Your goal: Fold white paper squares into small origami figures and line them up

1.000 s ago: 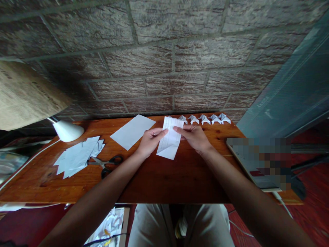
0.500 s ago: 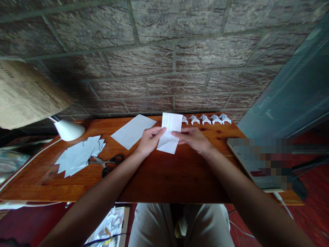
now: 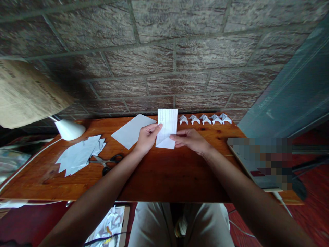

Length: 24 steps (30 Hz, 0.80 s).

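Observation:
A folded sheet of white paper (image 3: 167, 120) with faint print is held upright above the wooden table. My left hand (image 3: 148, 137) pinches its left edge, thumb on the front. On the lower right edge, my right hand (image 3: 191, 140) grips it with the thumb pressed near a slanting crease. Behind my left hand a blank white sheet (image 3: 131, 130) lies flat. Several small folded paper figures (image 3: 205, 119) stand in a row along the back edge, to the right of the held paper.
Cut paper pieces (image 3: 79, 156) lie at the left beside black-handled scissors (image 3: 106, 163). A lamp with a white base (image 3: 69, 129) stands behind them. A laptop-like device (image 3: 254, 168), partly blurred, is at the right edge. Below the table, a box (image 3: 125, 223) holds paper scraps.
Both hands have shifted the folded paper slightly left and up, and it now stands straighter. The leftmost paper figure, partly covered before, shows fully.

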Each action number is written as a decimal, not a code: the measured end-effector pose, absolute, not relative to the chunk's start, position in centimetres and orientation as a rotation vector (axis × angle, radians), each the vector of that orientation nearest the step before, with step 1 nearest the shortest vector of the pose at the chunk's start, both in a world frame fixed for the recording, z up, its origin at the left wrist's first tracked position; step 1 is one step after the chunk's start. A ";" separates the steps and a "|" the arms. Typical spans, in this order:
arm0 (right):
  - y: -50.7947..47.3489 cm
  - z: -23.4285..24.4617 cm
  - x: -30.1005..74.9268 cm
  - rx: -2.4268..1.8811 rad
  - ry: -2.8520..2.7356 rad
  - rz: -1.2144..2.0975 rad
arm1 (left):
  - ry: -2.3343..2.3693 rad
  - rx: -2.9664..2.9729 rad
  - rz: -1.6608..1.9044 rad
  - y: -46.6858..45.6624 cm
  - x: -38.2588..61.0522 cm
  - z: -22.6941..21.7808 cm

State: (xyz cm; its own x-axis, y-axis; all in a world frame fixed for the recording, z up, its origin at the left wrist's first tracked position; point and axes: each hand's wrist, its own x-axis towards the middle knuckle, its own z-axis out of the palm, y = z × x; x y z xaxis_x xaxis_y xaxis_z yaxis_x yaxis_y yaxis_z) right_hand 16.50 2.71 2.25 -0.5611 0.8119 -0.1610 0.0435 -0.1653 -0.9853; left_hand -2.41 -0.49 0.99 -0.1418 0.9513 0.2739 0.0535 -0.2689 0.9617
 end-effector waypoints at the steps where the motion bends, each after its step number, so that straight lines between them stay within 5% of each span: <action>1: 2.7 2.2 16.5 -0.989 -1.541 1.787 | 1.208 1.357 1.522 -0.5 -2.4 1.0; 24: 2.3 1.4 15.6 -0.979 -1.554 1.781 | 1.169 1.314 1.555 -0.3 -2.1 0.7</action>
